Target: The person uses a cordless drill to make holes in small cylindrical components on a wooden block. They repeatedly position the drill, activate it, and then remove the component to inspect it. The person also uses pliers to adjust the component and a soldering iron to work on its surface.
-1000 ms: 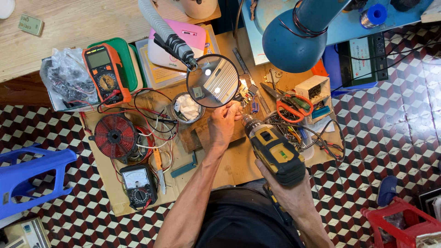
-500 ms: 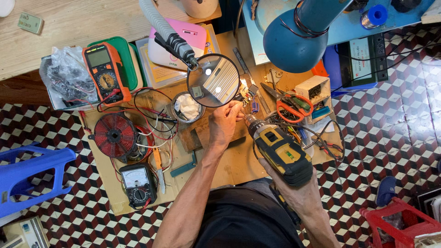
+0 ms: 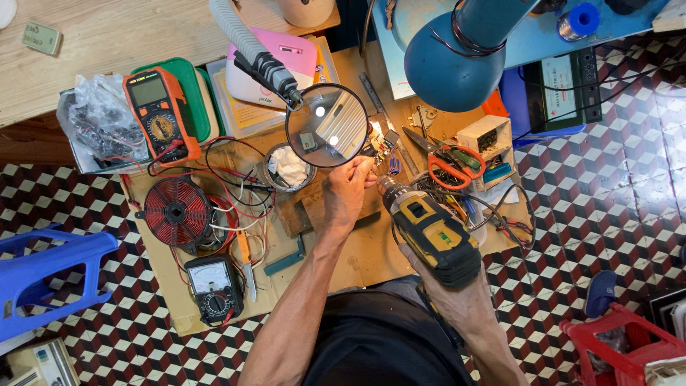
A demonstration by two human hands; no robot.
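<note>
My right hand [image 3: 457,297] grips a yellow and black cordless drill [image 3: 430,232], its chuck pointing up and left toward a small circuit board [image 3: 379,146]. My left hand [image 3: 348,189] rests on the wooden board [image 3: 364,250], fingers curled around the small circuit board just under a round magnifier [image 3: 327,126] on a grey flexible arm. The drill tip sits right beside my left fingertips. How the fingers hold the part is partly hidden by the lens.
On the board lie an orange multimeter [image 3: 158,114], a red wire coil [image 3: 176,212], an analogue meter [image 3: 213,287], a tin with white wadding [image 3: 289,166], orange-handled scissors [image 3: 448,166] and tangled leads. A blue lamp shade [image 3: 457,61] hangs above. A blue stool [image 3: 43,275] and a red stool [image 3: 622,343] stand on the chequered floor.
The drill and my right hand have shifted slightly, keeping the chuck at the small part. My left hand stays in place.
</note>
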